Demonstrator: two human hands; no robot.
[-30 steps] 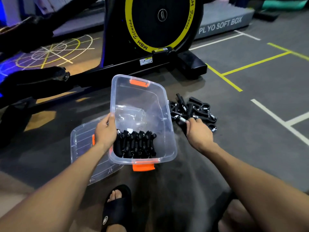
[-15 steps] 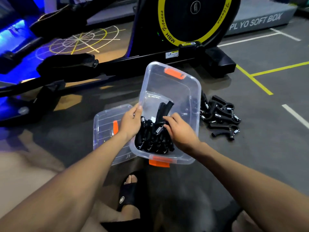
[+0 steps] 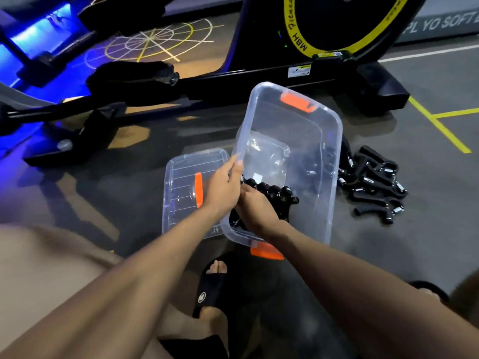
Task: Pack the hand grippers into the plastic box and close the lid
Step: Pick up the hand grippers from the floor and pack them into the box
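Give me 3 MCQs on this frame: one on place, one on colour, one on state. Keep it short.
1. Where is the pile of loose hand grippers?
A. on the floor right of the plastic box
B. on the lid
C. under the bike

2. What colour are the box latches?
A. blue
B. orange
C. yellow

3. What state is the lid in?
A. snapped on the box
B. held in the right hand
C. off, lying on the floor left of the box

Key: 1 A, the pile lies on the floor past the box's right wall. 2 B, both end latches are orange. 3 C, the box is open, with the right hand inside.
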